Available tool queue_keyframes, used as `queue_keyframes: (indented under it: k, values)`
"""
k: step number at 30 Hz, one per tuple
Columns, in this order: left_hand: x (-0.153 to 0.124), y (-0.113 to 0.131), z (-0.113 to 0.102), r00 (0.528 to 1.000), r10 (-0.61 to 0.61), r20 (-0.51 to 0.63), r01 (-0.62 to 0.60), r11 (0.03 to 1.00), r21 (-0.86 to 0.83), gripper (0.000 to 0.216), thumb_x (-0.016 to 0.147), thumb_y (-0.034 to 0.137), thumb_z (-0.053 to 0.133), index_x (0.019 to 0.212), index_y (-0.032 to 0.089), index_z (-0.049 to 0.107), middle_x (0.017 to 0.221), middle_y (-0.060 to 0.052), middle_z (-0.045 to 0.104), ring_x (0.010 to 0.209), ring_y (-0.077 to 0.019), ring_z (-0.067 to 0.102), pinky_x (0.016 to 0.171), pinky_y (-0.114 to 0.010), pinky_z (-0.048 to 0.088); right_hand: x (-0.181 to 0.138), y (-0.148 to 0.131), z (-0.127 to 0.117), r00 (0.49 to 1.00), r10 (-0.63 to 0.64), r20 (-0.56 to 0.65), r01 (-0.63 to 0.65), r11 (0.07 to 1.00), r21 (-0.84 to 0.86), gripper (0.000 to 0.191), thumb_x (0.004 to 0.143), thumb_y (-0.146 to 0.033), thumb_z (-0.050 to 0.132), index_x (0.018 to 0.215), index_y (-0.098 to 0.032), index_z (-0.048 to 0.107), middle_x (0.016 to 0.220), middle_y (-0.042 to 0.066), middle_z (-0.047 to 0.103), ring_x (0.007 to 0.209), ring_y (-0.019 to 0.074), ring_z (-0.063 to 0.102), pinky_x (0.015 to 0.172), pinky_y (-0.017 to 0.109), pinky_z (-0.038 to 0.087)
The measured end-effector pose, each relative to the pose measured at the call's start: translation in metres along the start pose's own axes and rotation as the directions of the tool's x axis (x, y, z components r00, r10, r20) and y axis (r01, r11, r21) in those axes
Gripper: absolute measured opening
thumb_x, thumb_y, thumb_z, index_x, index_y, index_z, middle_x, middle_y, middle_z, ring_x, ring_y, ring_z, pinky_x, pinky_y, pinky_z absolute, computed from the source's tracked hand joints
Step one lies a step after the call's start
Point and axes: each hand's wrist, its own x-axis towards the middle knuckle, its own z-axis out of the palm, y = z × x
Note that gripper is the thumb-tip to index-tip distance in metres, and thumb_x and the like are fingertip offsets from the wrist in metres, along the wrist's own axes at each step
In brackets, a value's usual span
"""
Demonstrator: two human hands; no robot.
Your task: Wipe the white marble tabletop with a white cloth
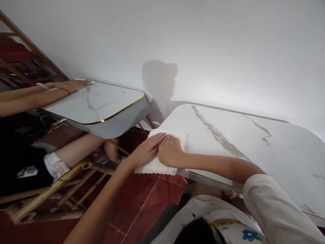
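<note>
A white cloth (154, 165) lies folded over the near left corner of a white marble table (228, 128), part of it hanging past the edge. My right hand (170, 153) rests on the cloth with fingers curled down onto it, its arm in a white sleeve coming from the right. My left hand (146, 149) lies flat on the cloth right beside it, fingers stretched out and touching the right hand.
A smaller marble table with gold trim (101, 108) stands to the left. Another person's hand (73, 85) rests on its far corner, and their leg (78, 152) shows above a bamboo chair frame (50, 193). Red tiled floor (142, 196) lies below, a white wall behind.
</note>
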Motion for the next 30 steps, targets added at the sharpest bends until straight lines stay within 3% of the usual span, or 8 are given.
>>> queue_keyframes:
  k: [3,6,9,14,19,25,30]
  values:
    - [0.006,-0.028,-0.011,0.99,-0.119,-0.078,0.118,0.993,-0.022,0.057,0.082,0.035,0.034,0.135,0.023,0.049,0.143,-0.001,0.047,0.132,-0.0201,0.043,0.115,-0.036,0.029,0.042,-0.019,0.014,0.998,0.052,-0.039,-0.05,0.997,0.054,0.059,0.089,-0.021,0.041,0.137,0.014,0.034,0.142,0.031,0.037,0.132,0.0381,0.037,0.107,0.046,0.031]
    - [0.033,-0.046,-0.011,0.973,-0.171,-0.152,0.164,0.985,-0.059,0.056,0.08,0.03,0.03,0.131,0.018,0.053,0.136,-0.003,0.055,0.129,-0.019,0.045,0.113,-0.035,0.031,0.075,-0.011,0.026,0.988,0.1,-0.121,-0.086,0.99,0.115,0.058,0.09,-0.021,0.039,0.138,0.012,0.033,0.145,0.028,0.035,0.135,0.0353,0.033,0.111,0.044,0.024]
    - [0.071,-0.059,-0.006,0.97,-0.177,-0.167,0.165,0.983,-0.085,0.057,0.077,0.023,0.03,0.128,0.018,0.055,0.129,-0.003,0.06,0.127,-0.018,0.047,0.113,-0.034,0.032,0.102,0.017,0.031,0.979,0.099,-0.177,-0.079,0.99,0.117,0.058,0.091,-0.022,0.038,0.139,0.011,0.033,0.145,0.027,0.037,0.134,0.0342,0.033,0.111,0.043,0.022]
    - [0.143,-0.072,0.001,0.982,-0.123,-0.143,0.112,0.99,-0.083,0.054,0.08,0.02,0.029,0.125,0.02,0.057,0.122,-0.003,0.064,0.123,-0.0181,0.05,0.11,-0.033,0.034,0.143,0.078,0.025,0.966,0.09,-0.241,-0.073,0.994,0.081,0.05,0.09,-0.019,0.037,0.131,0.008,0.044,0.134,0.025,0.049,0.123,0.0318,0.043,0.104,0.04,0.029]
    - [0.208,-0.083,0.007,0.983,-0.093,-0.16,0.087,0.995,-0.046,0.05,0.083,0.021,0.029,0.127,0.017,0.055,0.132,-0.004,0.058,0.12,-0.0174,0.051,0.107,-0.03,0.035,0.179,0.131,0.021,0.96,0.118,-0.255,-0.099,0.991,0.085,0.046,0.09,-0.018,0.036,0.13,0.003,0.046,0.131,0.021,0.053,0.121,0.0284,0.044,0.103,0.037,0.03]
    - [0.266,-0.075,0.013,0.983,-0.145,-0.114,0.152,0.987,0.054,0.041,0.089,0.023,0.031,0.119,0.021,0.059,0.128,-0.003,0.06,0.114,-0.0195,0.053,0.098,-0.029,0.04,0.198,0.178,0.017,0.95,0.179,-0.254,-0.168,0.984,0.065,0.048,0.091,-0.016,0.034,0.134,0.005,0.042,0.138,0.021,0.048,0.127,0.0283,0.04,0.106,0.037,0.026]
    - [0.294,-0.05,0.03,0.976,-0.155,-0.154,0.174,0.978,0.115,0.036,0.092,0.026,0.031,0.112,0.021,0.061,0.119,-0.004,0.065,0.109,-0.0218,0.054,0.094,-0.031,0.04,0.188,0.213,0.012,0.935,0.24,-0.26,-0.232,0.971,0.062,0.049,0.09,-0.015,0.034,0.135,0.003,0.042,0.138,0.02,0.048,0.128,0.0284,0.04,0.106,0.038,0.027]
